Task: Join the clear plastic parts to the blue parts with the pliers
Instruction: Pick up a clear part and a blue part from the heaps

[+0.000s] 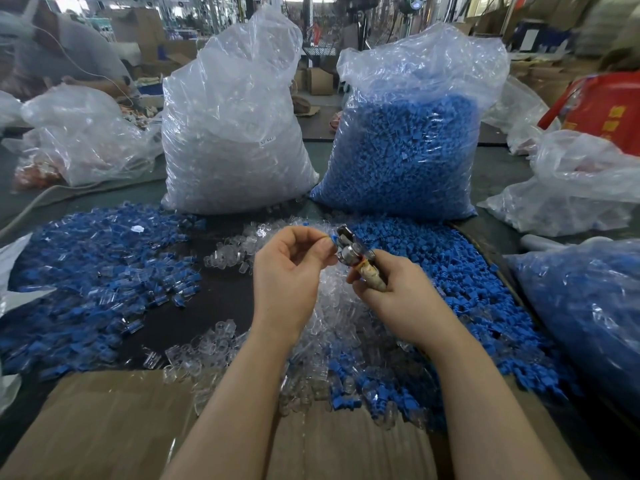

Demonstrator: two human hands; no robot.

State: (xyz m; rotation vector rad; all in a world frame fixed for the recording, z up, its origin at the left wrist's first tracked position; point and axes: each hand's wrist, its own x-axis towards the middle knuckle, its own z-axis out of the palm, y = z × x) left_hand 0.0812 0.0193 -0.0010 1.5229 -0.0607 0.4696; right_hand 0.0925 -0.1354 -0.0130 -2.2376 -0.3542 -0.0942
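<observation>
My left hand (291,271) pinches a small blue part (333,239) between thumb and fingertips; whether a clear part is on it cannot be told. My right hand (398,289) grips the taped handles of the pliers (349,249), whose metal jaws sit right against the blue part. Below my hands lies a heap of loose clear parts (332,327). Loose blue parts (433,271) are piled to the right. A wide spread of joined blue-and-clear pieces (104,271) covers the table on the left.
Two tall plastic bags stand behind: one of clear parts (235,133), one of blue parts (408,150). Another bag of blue parts (588,323) lies at the right. Cardboard (104,427) covers the near edge. More bags (86,133) and a person sit at the back left.
</observation>
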